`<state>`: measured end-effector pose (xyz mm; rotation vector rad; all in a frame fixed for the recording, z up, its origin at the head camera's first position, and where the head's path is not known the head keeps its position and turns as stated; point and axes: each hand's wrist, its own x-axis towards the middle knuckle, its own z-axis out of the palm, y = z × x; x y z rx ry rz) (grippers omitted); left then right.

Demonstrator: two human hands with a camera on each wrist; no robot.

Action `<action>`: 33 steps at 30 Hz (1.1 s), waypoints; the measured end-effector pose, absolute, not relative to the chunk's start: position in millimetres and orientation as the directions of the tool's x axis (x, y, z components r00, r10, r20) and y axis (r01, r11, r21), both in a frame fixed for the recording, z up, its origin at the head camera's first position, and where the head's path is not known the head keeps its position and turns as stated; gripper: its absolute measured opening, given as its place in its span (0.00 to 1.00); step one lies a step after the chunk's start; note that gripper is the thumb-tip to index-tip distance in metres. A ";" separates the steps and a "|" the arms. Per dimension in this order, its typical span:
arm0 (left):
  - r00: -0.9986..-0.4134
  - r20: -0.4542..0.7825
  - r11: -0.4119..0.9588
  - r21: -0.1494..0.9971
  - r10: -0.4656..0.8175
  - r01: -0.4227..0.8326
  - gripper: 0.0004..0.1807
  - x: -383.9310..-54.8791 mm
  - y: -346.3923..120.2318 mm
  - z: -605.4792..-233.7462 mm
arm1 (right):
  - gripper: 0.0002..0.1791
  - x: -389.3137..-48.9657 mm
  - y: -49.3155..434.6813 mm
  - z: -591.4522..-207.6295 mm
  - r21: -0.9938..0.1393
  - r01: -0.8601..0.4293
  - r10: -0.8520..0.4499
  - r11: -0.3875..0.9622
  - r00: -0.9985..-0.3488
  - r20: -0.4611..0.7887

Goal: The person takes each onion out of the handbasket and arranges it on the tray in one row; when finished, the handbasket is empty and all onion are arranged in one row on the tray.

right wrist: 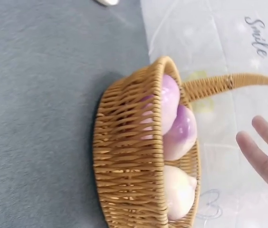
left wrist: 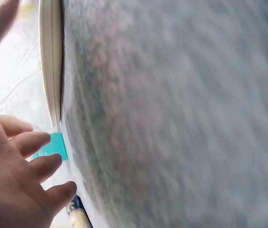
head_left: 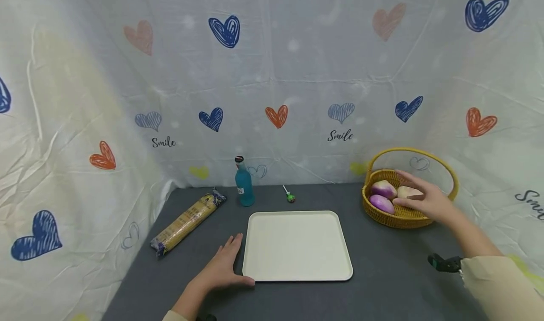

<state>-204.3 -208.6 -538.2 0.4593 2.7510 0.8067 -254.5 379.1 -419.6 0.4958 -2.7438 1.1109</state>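
My left hand (head_left: 224, 266) is at the left edge of a cream tray (head_left: 297, 245), thumb by its near left corner and fingers spread along the side. Over the wicker basket (head_left: 397, 223) at the right, my right hand (head_left: 429, 199) reaches in with fingers parted and nothing between them. Inside lie two purple-and-white turnips (head_left: 382, 204) and a paler, cream-coloured one (head_left: 409, 192), partly hidden by that hand in the head view. The right wrist view shows the fingers (right wrist: 262, 161) apart from the cream turnip (right wrist: 179, 192).
A long packet of noodles (head_left: 187, 223) lies slanted at the left. Behind the tray stand a blue bottle (head_left: 244, 184) and a green lollipop (head_left: 290, 197) on the grey table (head_left: 374, 274). The basket's tall handle (head_left: 452, 170) arches over it. A heart-printed cloth (head_left: 272, 75) hangs behind.
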 end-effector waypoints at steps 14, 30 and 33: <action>-0.895 -0.181 0.779 0.581 0.407 0.237 0.74 -206.3 -203.9 -545.1 | 0.42 -285.9 397.5 -409.5 -0.674 -0.193 -0.183 0.713 -0.979 0.088; -0.892 -0.213 0.793 0.568 0.398 0.219 0.71 -206.7 -197.3 -540.2 | 0.44 -302.4 417.0 -411.6 -0.689 -0.078 -0.111 0.720 -0.994 -0.003; -0.894 -0.227 0.796 0.572 0.385 0.198 0.71 -205.7 -197.9 -538.8 | 0.45 -306.6 420.7 -416.1 -0.694 -0.025 -0.092 0.719 -0.994 -0.060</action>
